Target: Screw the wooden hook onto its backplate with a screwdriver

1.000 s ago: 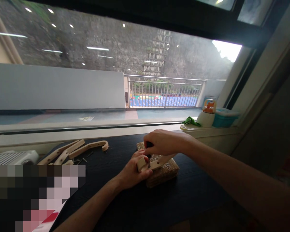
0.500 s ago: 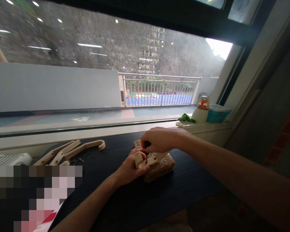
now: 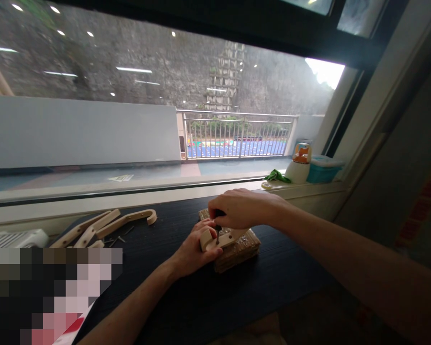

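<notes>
My right hand (image 3: 233, 209) is closed round the dark handle of a screwdriver (image 3: 218, 235), which stands upright with its shaft down at a curved wooden piece (image 3: 223, 240). Dark holes show along the wood, and its hooked end points left. With fingers behind and thumb in front, my left hand (image 3: 197, 243) grips that hooked end. Beneath the wood lies a brown stack, possibly cardboard, wrapped in shiny clear film (image 3: 237, 255). The screwdriver's tip is too small to make out against the wood, and my right hand covers part of the piece.
Several similar curved wooden pieces (image 3: 125, 221) lie on the dark table (image 3: 287, 268) at the left, with small screws (image 3: 120, 239) close by. A window sill behind carries a green cloth (image 3: 277, 176), a white container (image 3: 297, 171) and a teal box (image 3: 323, 170). A blurred patch hides the lower left.
My right hand stays on the screwdriver, its wrist and fingers turned very slightly. My left hand, the wooden piece and the stack keep their places; the view has shifted a little.
</notes>
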Demonstrator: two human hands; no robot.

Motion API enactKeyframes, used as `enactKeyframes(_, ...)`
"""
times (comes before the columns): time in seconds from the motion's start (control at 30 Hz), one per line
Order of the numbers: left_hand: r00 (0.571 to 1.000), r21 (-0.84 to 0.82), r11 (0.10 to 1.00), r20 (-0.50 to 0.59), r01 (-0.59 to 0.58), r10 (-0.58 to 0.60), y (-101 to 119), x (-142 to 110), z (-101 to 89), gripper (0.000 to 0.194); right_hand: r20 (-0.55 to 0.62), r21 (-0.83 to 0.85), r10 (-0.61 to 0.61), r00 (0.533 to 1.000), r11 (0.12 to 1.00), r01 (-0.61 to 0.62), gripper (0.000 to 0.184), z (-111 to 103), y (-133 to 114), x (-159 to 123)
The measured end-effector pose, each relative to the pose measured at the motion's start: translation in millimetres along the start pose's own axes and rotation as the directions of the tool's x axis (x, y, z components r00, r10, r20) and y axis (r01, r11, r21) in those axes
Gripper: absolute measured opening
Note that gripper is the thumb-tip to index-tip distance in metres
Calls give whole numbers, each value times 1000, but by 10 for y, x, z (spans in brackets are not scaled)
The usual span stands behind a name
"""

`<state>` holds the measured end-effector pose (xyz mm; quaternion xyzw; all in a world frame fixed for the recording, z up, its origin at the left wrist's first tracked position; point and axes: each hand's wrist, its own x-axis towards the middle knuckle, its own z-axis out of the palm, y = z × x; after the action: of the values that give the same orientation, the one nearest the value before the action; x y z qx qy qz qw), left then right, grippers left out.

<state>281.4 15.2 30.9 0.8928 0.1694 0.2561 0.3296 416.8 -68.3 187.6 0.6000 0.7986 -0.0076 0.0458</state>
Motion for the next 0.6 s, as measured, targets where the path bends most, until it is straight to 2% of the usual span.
enactKeyframes(0.37, 999, -6, 999, 1, 39, -39, -1, -6, 24, 20, -25, 0, 33, 999, 999, -33, 27, 116, 36, 36)
enactKeyframes(0.6, 1000, -7, 1000, -4, 31, -31, 3, -1, 16, 20, -8, -3, 39, 999, 999, -39, 26, 42, 31, 34)
